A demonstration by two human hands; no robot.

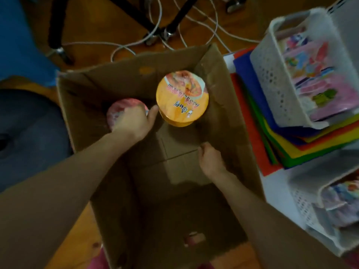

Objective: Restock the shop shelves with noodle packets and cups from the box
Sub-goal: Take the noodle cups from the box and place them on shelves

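An open cardboard box (pixel 231 113) stands on the floor below me. Inside it, an orange noodle cup (pixel 182 98) stands at the far right and a pink noodle cup (pixel 120 109) at the far left. My left hand (pixel 136 121) reaches into the box and grips the pink cup from above, covering most of its lid; the thumb lies close to the orange cup. My right hand (pixel 210 158) is lower in the box, near its right wall, with fingers curled and nothing visible in them.
White plastic baskets (pixel 272 78) with pink packets stand on a shelf at the right, above stacked coloured sheets (pixel 258 121). A lower basket (pixel 310 206) holds more packets. White cables (pixel 136 43) and black legs (pixel 56 26) lie beyond the box on the wooden floor.
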